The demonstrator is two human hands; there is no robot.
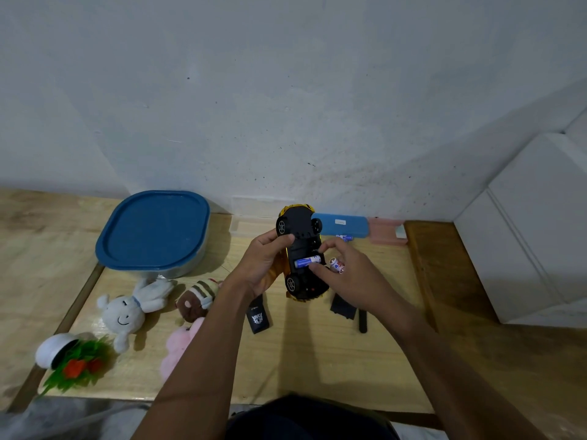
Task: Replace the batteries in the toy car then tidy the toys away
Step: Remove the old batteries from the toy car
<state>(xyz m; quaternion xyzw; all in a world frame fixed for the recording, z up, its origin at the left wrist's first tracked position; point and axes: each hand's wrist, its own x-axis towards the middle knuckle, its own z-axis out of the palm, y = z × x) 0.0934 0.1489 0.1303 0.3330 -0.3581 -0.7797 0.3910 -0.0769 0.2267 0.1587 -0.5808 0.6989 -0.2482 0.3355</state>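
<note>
L hand [266, 258] grips the yellow-and-black plastic toy car [300, 227] by its side, thumb across the underside. Car is held upside down just above the light wooden desk [317, 360], black chassis & wheels facing up, one end pointing at the wall. Battery bay in the chassis is open, w/ a blue cylindrical battery [306, 261] lying crosswise in it. R hand [349, 274] pinches that battery's right end betw. thumb & curled forefinger. A red-and-white cylindrical battery [336, 265] sits tucked against the same hand's fingers; can't tell if it is gripped or just resting there.

On desk below the car: black flat battery cover [341, 308] & black screwdriver handle [363, 322] near R forearm, black remote w/ white logo [258, 317] near L wrist. Behind the car, by the wall: blue oblong case [344, 225], more blue batteries [344, 238] just in front of it.

Left part of desk: clear tub w/ blue lid [154, 230], lid on. In front of it, a white plush rabbit [127, 309], a brown plush bear in striped hat [195, 301], a pink plush toy [181, 350] partly behind L forearm, and a tipped white pot of green plastic plant [73, 360] w/ red blooms.
</note>
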